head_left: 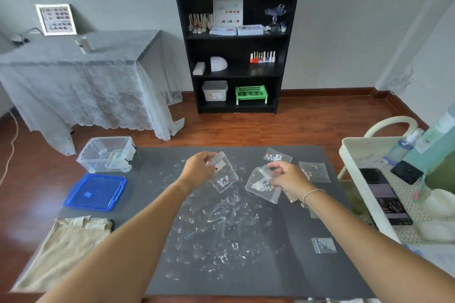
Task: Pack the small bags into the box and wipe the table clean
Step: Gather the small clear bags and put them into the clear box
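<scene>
Fingers of the left hand (197, 167) pinch one clear zip bag (222, 174) by its top edge; the right hand (288, 174) pinches another (262, 186), both above the wet grey mat (295, 278). These bags look light, limp and slippery, best taken at the seal. Three more lie right of them. One open clear box (107, 155) waits left of the mat.
</scene>
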Demonstrator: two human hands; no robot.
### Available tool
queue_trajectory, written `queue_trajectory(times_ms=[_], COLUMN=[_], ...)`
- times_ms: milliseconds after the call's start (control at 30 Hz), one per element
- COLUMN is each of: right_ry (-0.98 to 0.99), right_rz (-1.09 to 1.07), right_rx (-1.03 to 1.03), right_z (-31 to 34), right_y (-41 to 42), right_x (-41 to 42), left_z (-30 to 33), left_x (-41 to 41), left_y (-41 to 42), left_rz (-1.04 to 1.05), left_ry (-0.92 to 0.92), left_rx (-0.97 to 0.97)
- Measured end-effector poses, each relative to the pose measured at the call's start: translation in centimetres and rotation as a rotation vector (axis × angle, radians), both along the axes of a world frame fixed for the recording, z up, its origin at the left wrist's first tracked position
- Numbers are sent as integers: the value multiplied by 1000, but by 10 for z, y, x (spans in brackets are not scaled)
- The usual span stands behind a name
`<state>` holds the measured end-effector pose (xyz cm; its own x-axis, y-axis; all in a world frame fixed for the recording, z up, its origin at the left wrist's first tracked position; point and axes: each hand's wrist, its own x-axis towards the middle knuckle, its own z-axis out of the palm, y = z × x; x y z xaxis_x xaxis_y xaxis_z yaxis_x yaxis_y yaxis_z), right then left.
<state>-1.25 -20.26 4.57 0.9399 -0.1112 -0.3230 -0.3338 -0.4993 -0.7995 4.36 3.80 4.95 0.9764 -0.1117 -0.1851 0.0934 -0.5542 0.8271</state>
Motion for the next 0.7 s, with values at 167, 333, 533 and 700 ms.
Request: queue_trajectory(times_ms=[167,333,533,700], right_ry=[-59,-124,-183,-183], right_rz=[65,122,161,93], right_rx=[-21,12,27,112], right_z=[14,24,33,39], right_y=[26,72,144,209], right_x=[30,58,90,116], left_z=[30,53,76,72], left_x=[8,13,30,62], left_y=[45,101,181,248], left_rz=[146,294,393,423], left_ry=[-16,-70,-55,-56], left_rx=[-70,-67,-108,-69])
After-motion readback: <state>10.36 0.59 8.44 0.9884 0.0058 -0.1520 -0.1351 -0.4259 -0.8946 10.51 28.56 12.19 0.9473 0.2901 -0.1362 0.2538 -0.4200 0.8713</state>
